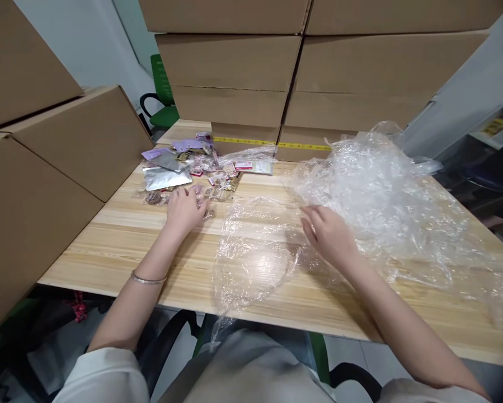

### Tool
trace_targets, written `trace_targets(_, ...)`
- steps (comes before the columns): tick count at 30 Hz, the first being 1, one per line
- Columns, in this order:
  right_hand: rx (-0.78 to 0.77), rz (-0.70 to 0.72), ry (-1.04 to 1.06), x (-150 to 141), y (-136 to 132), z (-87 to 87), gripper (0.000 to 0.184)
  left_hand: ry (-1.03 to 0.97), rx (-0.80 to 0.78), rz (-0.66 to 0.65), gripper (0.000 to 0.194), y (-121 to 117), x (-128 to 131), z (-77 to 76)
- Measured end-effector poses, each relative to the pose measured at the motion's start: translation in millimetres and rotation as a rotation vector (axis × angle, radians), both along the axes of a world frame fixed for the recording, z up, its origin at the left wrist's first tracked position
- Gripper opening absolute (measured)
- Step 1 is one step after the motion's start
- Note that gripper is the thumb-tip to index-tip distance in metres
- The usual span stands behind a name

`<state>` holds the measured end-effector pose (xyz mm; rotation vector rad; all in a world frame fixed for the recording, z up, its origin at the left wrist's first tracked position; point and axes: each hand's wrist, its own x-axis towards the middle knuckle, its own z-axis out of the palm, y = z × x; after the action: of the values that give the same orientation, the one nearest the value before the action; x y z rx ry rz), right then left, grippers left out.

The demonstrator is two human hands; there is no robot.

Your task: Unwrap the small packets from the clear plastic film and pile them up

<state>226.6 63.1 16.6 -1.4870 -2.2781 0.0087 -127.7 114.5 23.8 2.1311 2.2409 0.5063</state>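
Observation:
On the left, my left hand (184, 210) lies over the near edge of a pile of small packets (217, 193). Its fingers are bent down around a small clear packet (210, 214), whose contents I cannot make out. A silver foil pouch (167, 178) lies just beyond that hand. Flat on the table in front of me spreads a clear plastic bag (255, 246). At its right edge is my right hand (327, 232), fingers curled in on the thin film; the fingertips are partly hidden. A large heap of crumpled clear plastic bags (368, 184) rises beside the right hand.
A wooden table (121, 235) carries everything. Stacked cardboard boxes (234, 61) stand along its back, and more boxes (79, 134) line the left side. A yellow measuring tape (251, 141) runs along the back. A green chair (163, 89) stands behind at left.

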Motion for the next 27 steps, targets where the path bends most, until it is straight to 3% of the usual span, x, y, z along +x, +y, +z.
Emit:
trace_targets(2, -0.174, 0.241, -0.014, -4.3, -6.2, -3.2, 0.049, 0.049, -0.158, -0.035, 0.078, 0.8, -6.8, -6.0)
trace_targets(4, -0.342, 0.346, -0.073, -6.4, -10.4, -13.7, 0.064, 0.086, -0.231, -0.077, 0.079, -0.8, -6.5, -14.1)
trace_targets(7, -0.44, 0.316, -0.156, -8.3, -14.0, -33.0, 0.094, 0.196, -0.223, -0.097, 0.059, -3.9, 1.2, -21.1)
trace_targets(9, -0.443, 0.291, -0.189, -10.4, -15.1, -40.9, 0.102, 0.275, -0.236, -0.084, 0.049, -3.7, 6.0, -20.0)
trace_targets(15, -0.468, 0.277, -0.22, -16.0, -14.8, -38.1, 0.106, 0.333, -0.283, 0.011, 0.035, -4.9, 9.3, 3.9)
trace_targets(18, -0.466, 0.309, -0.162, -14.3, -12.5, -32.4, 0.096, 0.281, -0.136, 0.029, 0.037, -23.0, 21.1, 19.1)
trace_targets(20, -0.436, 0.319, -0.1, -11.0, -10.9, -26.5, 0.083, 0.148, 0.03, -0.175, 0.04, -39.5, 39.6, 23.4)
trace_targets(23, -0.32, 0.292, 0.003, -1.8, -13.7, -12.2, 0.06, -0.031, 0.102, -0.815, 0.046, -56.2, 77.1, 13.7)
trace_targets(25, -0.252, 0.33, 0.06, 6.3, -22.8, -0.6, 0.045, 0.037, 0.071, -1.131, 0.048, -56.9, 99.5, -1.5)
trace_targets(27, -0.249, 0.408, 0.096, 14.0, -38.0, 9.1, 0.038, 0.16, 0.026, -1.278, 0.049, -51.1, 114.1, -18.4)
